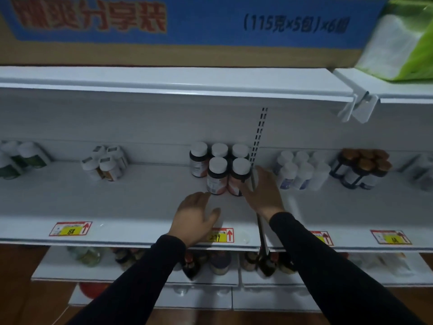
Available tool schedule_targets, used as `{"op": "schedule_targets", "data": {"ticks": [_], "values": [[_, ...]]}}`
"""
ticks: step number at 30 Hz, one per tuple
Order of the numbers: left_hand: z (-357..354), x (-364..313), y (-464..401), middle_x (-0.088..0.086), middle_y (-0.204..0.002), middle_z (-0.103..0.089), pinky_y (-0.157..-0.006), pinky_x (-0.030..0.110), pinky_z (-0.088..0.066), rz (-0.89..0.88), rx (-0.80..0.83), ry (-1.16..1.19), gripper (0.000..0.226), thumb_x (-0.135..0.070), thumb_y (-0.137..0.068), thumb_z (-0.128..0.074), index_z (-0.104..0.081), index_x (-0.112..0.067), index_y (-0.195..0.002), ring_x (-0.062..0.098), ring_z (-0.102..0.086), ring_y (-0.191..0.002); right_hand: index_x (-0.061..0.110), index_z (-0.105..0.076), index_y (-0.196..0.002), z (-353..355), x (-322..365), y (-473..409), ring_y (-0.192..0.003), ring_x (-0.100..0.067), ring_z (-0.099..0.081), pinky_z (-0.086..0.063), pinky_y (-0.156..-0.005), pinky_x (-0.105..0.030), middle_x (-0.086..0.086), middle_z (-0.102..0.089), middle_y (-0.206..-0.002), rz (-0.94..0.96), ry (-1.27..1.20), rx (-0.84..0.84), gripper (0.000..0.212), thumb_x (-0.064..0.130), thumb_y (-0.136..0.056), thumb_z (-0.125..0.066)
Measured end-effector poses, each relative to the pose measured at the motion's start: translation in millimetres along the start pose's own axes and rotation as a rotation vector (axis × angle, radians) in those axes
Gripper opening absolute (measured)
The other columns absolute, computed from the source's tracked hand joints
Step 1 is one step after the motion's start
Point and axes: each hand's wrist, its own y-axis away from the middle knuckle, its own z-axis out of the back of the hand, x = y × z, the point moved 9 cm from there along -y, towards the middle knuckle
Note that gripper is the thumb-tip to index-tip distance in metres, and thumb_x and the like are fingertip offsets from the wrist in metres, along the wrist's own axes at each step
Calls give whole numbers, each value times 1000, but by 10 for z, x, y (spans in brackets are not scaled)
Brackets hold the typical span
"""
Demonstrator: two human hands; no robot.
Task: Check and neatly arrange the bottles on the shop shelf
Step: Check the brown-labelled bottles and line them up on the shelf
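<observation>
Five bottles (219, 168) stand on the shelf (140, 198) — three behind, two before — left of the upright (259, 134).

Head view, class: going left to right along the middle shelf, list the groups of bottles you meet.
Green-labelled bottles → white bottles with orange labels → dark white-capped bottles → pale white bottles → dark bronze-capped bottles.

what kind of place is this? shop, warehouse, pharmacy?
Most likely a shop aisle, perhaps the supplement or pharmacy section. White metal shelves carry small groups of capped bottles, yellow-and-red price tags sit along the shelf edge, and a printed stock carton is stored on top. Both hands are at the middle bottles.
</observation>
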Motion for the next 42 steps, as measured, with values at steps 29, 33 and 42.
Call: {"op": "schedule_targets", "data": {"ticks": [29, 33, 42], "values": [[95, 296, -519, -3, -111, -68, -83, 31, -51, 385, -149, 897, 43, -34, -83, -77, -58, -19, -118, 14, -64, -99, 13, -30, -153, -654, -434, 417, -150, -24, -17, -11, -119, -27, -9, -22, -162, 158, 466, 326, 67, 52, -99, -42], [40, 208, -372, 7, -114, -71, -83, 38, -56, 400, 4, 1179, 34, -29, -91, -68, -59, -18, -122, 26, -70, -99, 18, -42, -147, -535, -288, 420, -135, -19, -40, -28, -109, -22, -3, -44, -149, 119, 309, 296, 54, 47, -101, -42], [-61, 26, -193, 14, -111, -71, -83, 46, -59, 414, 26, 1269, 47, -26, -89, -69, -51, -8, -128, 30, -72, -95, 51, -55, -112, -449, 257, 586, -106, -7, -64, -53, -95, -32, 14, -64, -118, -58, -672, 346, 20, 40, -95, -60]]}}
